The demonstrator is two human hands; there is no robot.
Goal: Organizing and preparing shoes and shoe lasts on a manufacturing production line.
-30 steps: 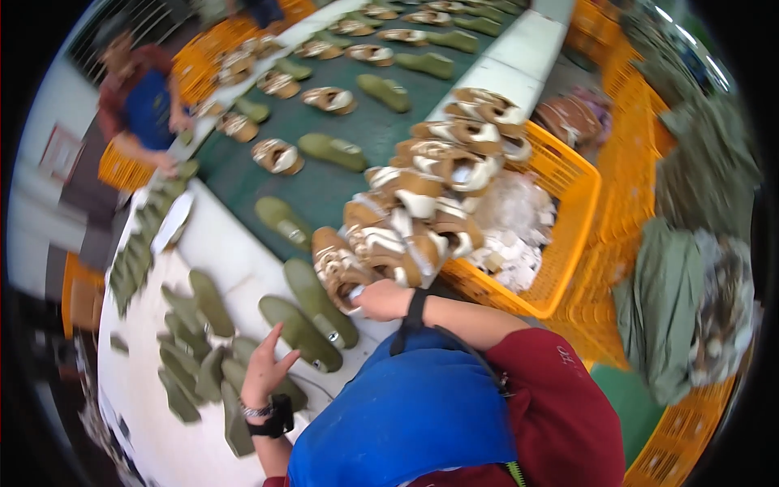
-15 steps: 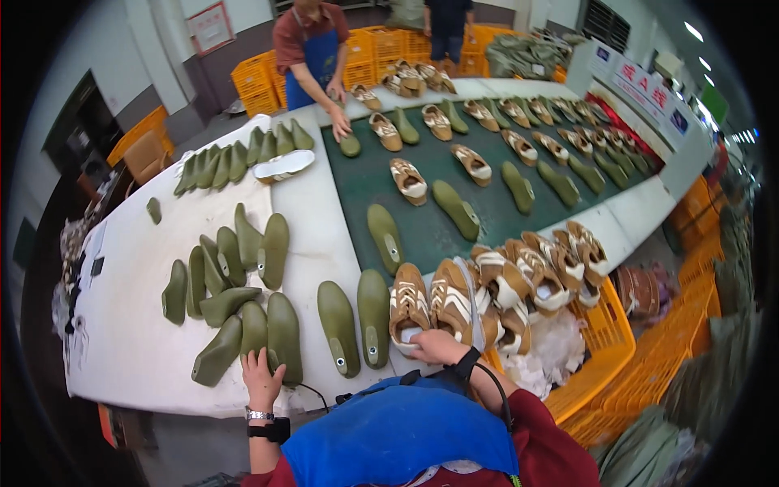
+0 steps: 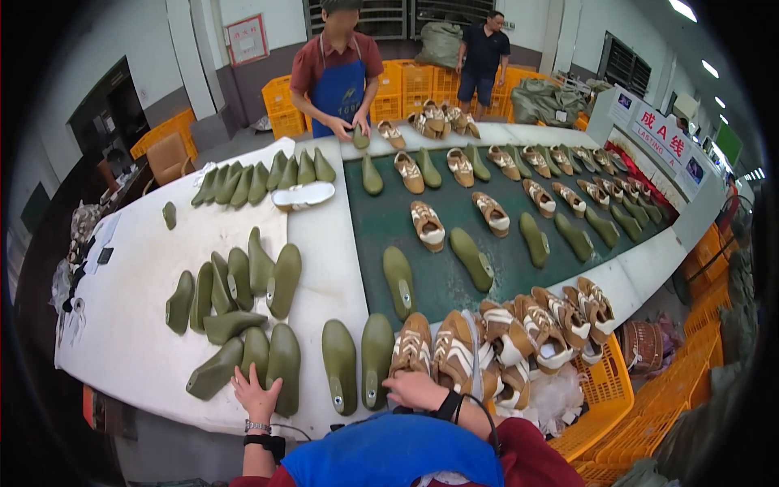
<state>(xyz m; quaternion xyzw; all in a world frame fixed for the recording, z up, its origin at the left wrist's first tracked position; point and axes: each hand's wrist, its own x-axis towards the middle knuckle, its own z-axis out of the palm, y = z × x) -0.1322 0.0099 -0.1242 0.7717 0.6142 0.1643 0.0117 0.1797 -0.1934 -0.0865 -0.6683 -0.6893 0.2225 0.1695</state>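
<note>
My left hand [image 3: 258, 394] is open, fingers spread, on the near ends of two green shoe lasts, a shorter one [image 3: 256, 351] and a longer one [image 3: 283, 361]. My right hand [image 3: 415, 391] curls over the heel of a brown suede sneaker [image 3: 412, 345] with white stripes, hiding its opening. Its fingertips reach toward the neighbouring green last [image 3: 376, 357]. Another last [image 3: 339, 365] lies parallel to that one, a metal-rimmed hole at its near end. On the sneaker's other side stands a matching sneaker [image 3: 454, 353].
More lasts [image 3: 232, 280] lie on the white table [image 3: 146, 300]. Rows of sneakers and lasts cover a green belt [image 3: 365, 235]. Sneakers pile up at right above a yellow crate [image 3: 604, 390]. Across the table, a co-worker in a blue apron [image 3: 339, 93] handles a last; another person stands behind.
The view has tilted upward. My right hand has shifted left across the sneaker's heel; my left hand stays by the lasts. The co-worker's hand has left the last on the belt for another.
</note>
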